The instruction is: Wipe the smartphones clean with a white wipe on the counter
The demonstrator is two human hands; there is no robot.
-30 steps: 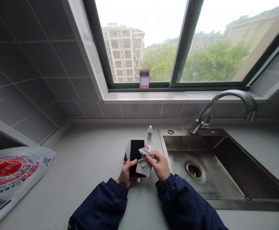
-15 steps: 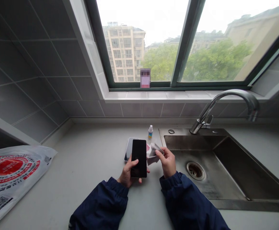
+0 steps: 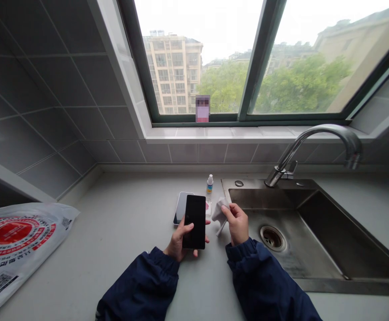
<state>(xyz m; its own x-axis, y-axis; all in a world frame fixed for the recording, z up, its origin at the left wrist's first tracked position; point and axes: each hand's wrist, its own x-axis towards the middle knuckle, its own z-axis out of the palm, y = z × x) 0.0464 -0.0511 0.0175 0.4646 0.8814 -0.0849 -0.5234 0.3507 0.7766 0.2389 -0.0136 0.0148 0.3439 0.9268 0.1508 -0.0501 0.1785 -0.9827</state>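
Observation:
My left hand [image 3: 178, 240] is closed round a black smartphone [image 3: 194, 222], its dark screen turned up and the thumb lying on the glass. Just right of it, my right hand [image 3: 238, 224] pinches a crumpled grey cloth [image 3: 219, 211], held apart from the phone. Behind the phone a second flat device [image 3: 180, 208], like another phone or tablet, lies on the counter, partly covered from view. A small clear item with a pink mark [image 3: 208, 206] also lies there, half hidden. Beyond them stands a little white-capped bottle [image 3: 209, 184] with a blue and yellow label.
A steel sink [image 3: 301, 285] is set into the counter on the right, with a curved chrome faucet [image 3: 317, 129] behind it. At far left a white plastic bag [image 3: 23, 240] with red print lies on the pale countertop [image 3: 114, 214]. A window with a tiled sill is ahead.
My right hand has moved slightly right with the cloth, drawing it away from the phone and uncovering more of the pink-marked item. The phone has shifted barely to the right.

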